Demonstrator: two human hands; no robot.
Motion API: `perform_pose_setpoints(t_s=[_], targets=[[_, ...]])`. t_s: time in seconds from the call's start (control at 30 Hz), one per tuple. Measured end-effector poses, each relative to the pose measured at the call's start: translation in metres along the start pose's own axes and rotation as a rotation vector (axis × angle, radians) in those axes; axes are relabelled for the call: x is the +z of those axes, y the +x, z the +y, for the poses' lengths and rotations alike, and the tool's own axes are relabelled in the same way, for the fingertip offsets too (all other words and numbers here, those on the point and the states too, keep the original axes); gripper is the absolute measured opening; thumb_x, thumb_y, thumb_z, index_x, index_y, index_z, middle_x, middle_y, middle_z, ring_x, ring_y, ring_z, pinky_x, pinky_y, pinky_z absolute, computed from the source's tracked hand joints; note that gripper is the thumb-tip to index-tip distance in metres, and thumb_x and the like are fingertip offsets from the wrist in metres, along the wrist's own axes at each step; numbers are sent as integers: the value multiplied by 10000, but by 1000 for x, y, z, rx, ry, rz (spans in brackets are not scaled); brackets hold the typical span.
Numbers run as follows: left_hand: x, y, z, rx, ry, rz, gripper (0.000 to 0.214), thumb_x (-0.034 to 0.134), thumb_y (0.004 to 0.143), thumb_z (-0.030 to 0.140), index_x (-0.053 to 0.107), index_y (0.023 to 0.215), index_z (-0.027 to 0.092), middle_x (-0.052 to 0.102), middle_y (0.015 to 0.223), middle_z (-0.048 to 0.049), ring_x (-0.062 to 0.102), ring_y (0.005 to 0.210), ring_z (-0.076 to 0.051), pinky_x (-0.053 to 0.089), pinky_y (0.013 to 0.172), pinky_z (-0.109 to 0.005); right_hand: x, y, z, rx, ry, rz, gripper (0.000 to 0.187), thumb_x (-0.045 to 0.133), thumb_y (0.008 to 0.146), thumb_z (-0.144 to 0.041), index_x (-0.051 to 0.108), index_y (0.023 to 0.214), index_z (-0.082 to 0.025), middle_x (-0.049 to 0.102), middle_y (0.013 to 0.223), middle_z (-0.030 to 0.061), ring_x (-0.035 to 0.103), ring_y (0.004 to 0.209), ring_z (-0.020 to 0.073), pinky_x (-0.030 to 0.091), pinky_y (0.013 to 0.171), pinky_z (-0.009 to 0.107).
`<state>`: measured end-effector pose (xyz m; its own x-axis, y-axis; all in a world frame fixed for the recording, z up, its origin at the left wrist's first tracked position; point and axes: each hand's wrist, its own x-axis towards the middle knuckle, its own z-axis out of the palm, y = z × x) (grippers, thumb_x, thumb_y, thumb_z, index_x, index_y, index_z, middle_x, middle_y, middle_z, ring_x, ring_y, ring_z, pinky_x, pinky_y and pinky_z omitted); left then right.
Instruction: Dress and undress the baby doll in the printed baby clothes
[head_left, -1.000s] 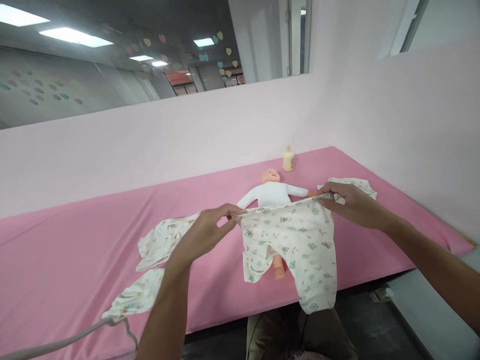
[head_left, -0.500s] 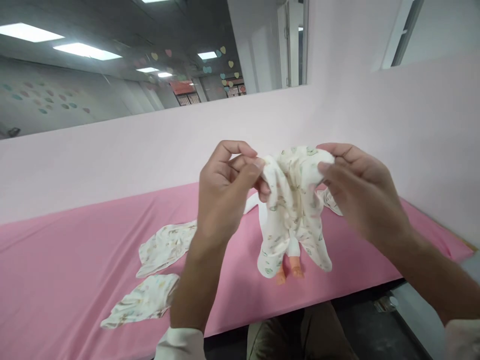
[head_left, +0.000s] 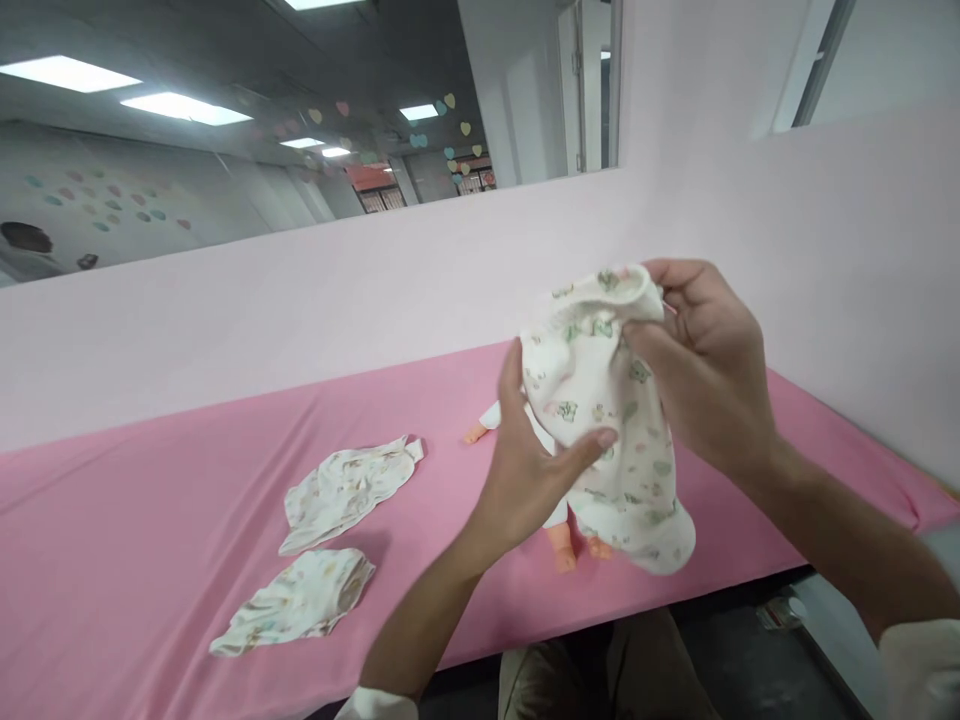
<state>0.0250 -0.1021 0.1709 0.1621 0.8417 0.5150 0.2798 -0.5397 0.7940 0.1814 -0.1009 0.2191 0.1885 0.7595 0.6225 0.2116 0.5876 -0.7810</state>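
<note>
White baby pants (head_left: 592,400) with a small green and brown print hang in the air before me. My right hand (head_left: 701,355) pinches their waistband at the top right, thumb in front. Around the left side of the pants is my left hand (head_left: 532,460), its thumb pressed on the front and its fingers largely hidden. Behind the pants a doll (head_left: 556,515) in white clothing lies on the pink cloth; only an arm, part of its body and its feet show.
Two more printed baby garments, one farther back (head_left: 349,490) and one nearer me (head_left: 300,600), lie left on the pink-covered table (head_left: 150,520). A pale wall (head_left: 375,290) with a mirror-like pane (head_left: 300,60) rises behind. My legs are below the front edge.
My left hand has left the waistband and moved down onto the side of the pants. The pants have turned, their legs now overlapping. My right hand keeps its pinch.
</note>
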Motion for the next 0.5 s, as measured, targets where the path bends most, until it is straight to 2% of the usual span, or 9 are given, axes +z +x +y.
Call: perform_pose_setpoints(t_s=[0.1, 0.17, 0.27, 0.33, 0.43, 0.5], targets=[[15, -11, -16, -229, -303, -294, 585, 673, 826, 414, 431, 1330, 238, 553, 1333, -107, 555, 1220, -255, 522, 945, -374, 7, 21, -8, -99, 41, 91, 202, 524, 855, -161, 523, 1041, -240, 562, 899, 0, 602, 796, 130, 465, 592, 237], [20, -16, -23, -338, -437, -360, 467, 643, 851, 405, 502, 1255, 220, 644, 1187, -89, 641, 1066, -225, 548, 876, -352, 11, 33, -5, -133, 37, 142, 194, 520, 856, -161, 511, 1031, -244, 565, 963, 4, 606, 853, 138, 472, 629, 246], [18, -19, -28, -396, -531, -306, 417, 669, 824, 374, 549, 1191, 217, 692, 1025, -56, 675, 887, -193, 561, 762, -315, 13, 45, 13, -81, 34, 174, 171, 520, 861, -195, 492, 1021, -246, 566, 1009, 16, 614, 880, 154, 488, 655, 272], [11, -17, -29, -398, -532, -247, 364, 670, 807, 363, 586, 1121, 199, 696, 935, -44, 670, 801, -182, 552, 677, -286, 11, 47, 30, 17, 25, 131, 206, 546, 847, -219, 486, 1042, -239, 573, 972, 23, 617, 817, 156, 496, 635, 287], [-7, -11, -26, -325, -368, -112, 265, 638, 807, 350, 628, 1012, 183, 673, 851, -31, 640, 733, -167, 521, 597, -254, 5, 41, 54, 234, -108, -124, 326, 633, 805, -303, 522, 1098, -211, 588, 928, 52, 614, 768, 186, 511, 612, 328], [-20, -7, -24, -202, -167, 1, 183, 614, 816, 323, 651, 935, 188, 645, 897, -37, 621, 776, -164, 521, 621, -252, 1, 31, 66, 318, -192, -332, 413, 676, 783, -402, 565, 1120, -191, 600, 1026, 104, 621, 869, 231, 532, 678, 374]])
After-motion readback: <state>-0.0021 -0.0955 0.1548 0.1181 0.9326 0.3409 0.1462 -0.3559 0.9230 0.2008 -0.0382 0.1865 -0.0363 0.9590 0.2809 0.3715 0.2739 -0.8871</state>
